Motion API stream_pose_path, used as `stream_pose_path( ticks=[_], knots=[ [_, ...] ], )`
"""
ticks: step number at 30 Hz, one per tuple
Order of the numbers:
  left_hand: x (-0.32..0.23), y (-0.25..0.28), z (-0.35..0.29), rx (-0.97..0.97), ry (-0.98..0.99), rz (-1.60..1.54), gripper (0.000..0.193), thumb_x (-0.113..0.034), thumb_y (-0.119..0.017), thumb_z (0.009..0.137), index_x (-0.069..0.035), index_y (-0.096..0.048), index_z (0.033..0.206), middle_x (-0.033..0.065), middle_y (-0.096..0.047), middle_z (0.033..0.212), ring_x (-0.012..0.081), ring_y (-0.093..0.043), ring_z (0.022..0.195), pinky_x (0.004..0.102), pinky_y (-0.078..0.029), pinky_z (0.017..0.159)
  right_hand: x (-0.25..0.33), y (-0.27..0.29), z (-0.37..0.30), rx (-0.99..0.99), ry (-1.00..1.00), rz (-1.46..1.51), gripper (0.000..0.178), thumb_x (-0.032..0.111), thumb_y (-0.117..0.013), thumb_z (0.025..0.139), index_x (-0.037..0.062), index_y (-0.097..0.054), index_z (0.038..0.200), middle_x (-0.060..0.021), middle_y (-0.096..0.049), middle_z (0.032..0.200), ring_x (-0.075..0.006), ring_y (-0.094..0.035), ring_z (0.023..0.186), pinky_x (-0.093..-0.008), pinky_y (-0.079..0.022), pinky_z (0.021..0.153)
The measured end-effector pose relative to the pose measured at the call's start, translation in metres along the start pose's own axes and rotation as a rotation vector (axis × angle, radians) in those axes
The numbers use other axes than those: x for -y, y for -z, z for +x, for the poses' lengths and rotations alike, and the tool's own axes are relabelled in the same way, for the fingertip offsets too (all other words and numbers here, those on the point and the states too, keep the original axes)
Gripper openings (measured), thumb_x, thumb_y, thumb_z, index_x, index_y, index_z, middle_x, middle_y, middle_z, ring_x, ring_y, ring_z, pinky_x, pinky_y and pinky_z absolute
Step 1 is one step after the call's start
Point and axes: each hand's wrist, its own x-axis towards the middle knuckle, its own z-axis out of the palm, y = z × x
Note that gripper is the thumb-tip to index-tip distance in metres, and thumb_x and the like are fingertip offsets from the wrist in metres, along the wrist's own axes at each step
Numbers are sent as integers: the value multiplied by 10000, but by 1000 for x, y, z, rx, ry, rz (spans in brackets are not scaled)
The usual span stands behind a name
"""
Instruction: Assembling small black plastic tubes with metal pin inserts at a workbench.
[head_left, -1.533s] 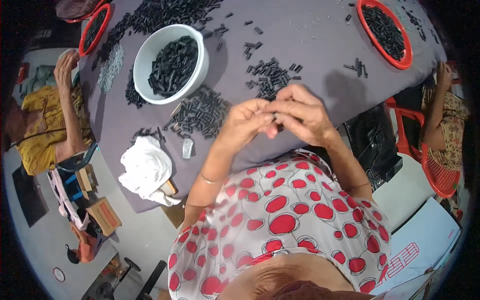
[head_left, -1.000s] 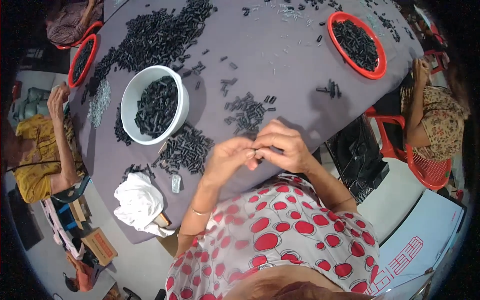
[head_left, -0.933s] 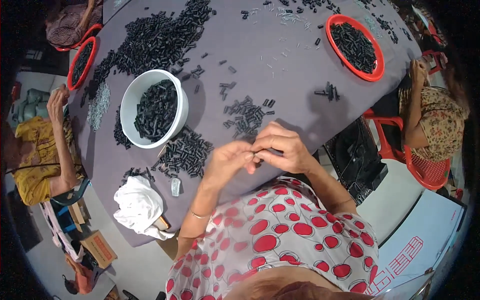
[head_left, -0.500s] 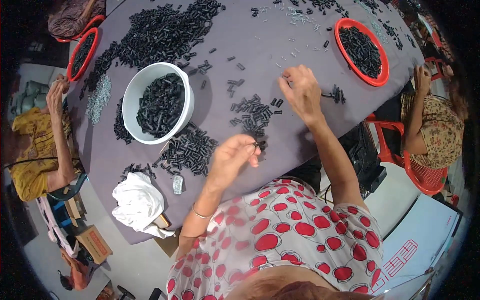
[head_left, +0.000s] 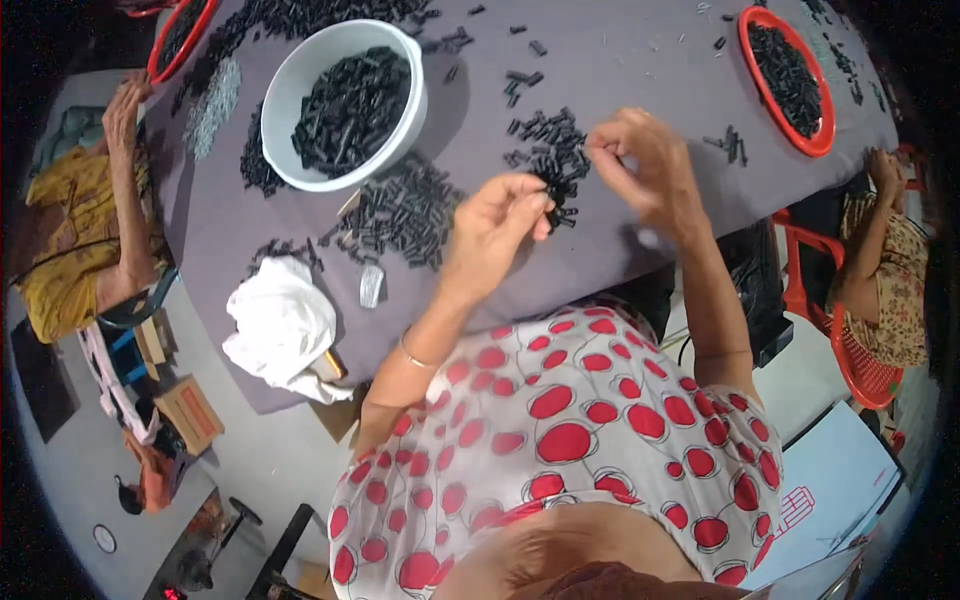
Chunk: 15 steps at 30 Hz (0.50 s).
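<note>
My left hand (head_left: 498,225) is closed in a pinch on a small black plastic piece, mostly covered by thumb and forefinger. Close to its right, my right hand (head_left: 648,172) is raised over the cloth, thumb and forefinger pressed together; whatever lies between them is too small to make out. Between and behind both hands spreads a pile of small black pieces (head_left: 553,140). Left of my left hand is another loose heap of black pieces (head_left: 405,215). Beyond that heap, a white bowl (head_left: 420,112) holds many more of them.
The grey tablecloth (head_left: 630,85) bears a red tray (head_left: 823,142) of black pieces at right, pale tiny pins (head_left: 212,108) at left, a white cloth (head_left: 285,325) and a small silvery packet (head_left: 371,286). Co-workers' hands (head_left: 122,115) show at left and right. A red chair (head_left: 868,378) stands at right.
My right hand has drawn back from the scattered pale pins toward my left hand, which keeps its pinch on the black piece. The whole view has tilted, so the table sits higher.
</note>
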Motion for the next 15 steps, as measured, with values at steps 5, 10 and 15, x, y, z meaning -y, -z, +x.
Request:
stream_pose_path(
  ticks=[5,10,15],
  knots=[
    [6,-5,-1,-22,-34,70,155,-89,-565,916,34,-573,1010,25,-605,816,73,-565,689,204,-475,639,18,-3,-19,65,157,-103,189,58,-669,694,105,-574,851,-37,-556,744,-232,-571,721,-367,-430,648],
    [10,-6,-3,-27,-122,202,113,-64,-588,889,14,-588,969,16,-600,788,69,-571,671,205,-475,614,24,-4,-25,96,232,-222,152,99,-659,714,95,-578,842,-35,-539,828,-240,-555,788,-367,-415,687],
    [13,-6,-3,-22,-196,291,95,-43,-602,868,8,-590,947,19,-595,757,68,-574,668,209,-477,598,31,-4,-29,97,225,-261,128,103,-650,725,97,-587,836,-36,-534,819,-236,-552,786,-364,-415,692]
  ],
)
